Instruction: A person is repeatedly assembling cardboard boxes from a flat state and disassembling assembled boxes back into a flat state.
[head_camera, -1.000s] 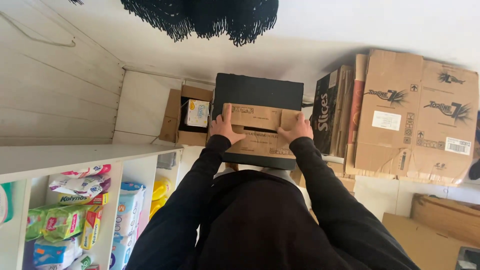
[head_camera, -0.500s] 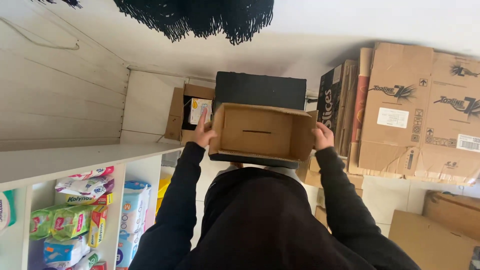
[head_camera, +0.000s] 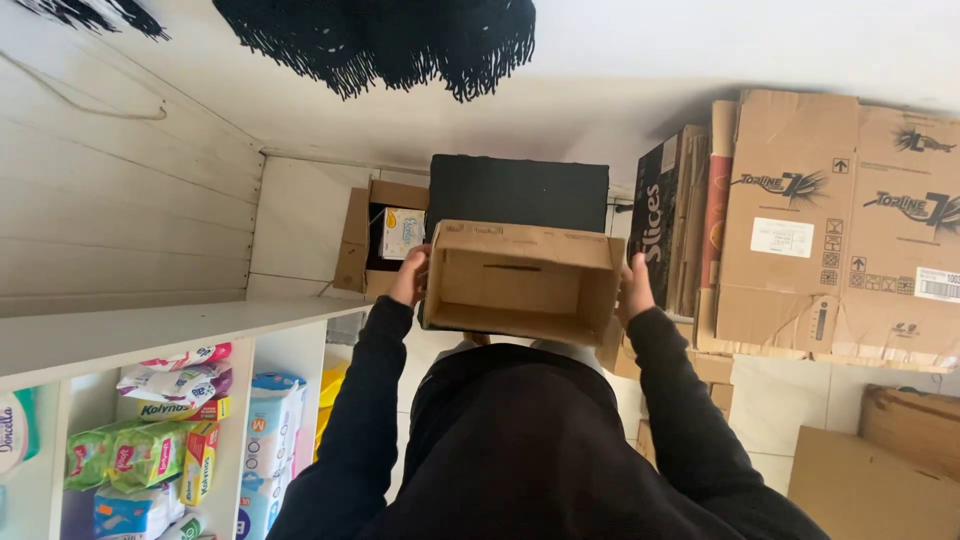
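Between both hands, an open cardboard box (head_camera: 520, 285) was held up in front of a black box (head_camera: 518, 193).
Left hand (head_camera: 411, 277) gripped the box's left wall and right hand (head_camera: 636, 288) its right wall, each grip clenched on it; stacked cartons (head_camera: 840, 220) stood just right, a white shelf (head_camera: 130, 335) lower left.

Shop storeroom: stacked cardboard cartons (head_camera: 840, 220), white shelf (head_camera: 150, 335) of packaged goods (head_camera: 165, 440).
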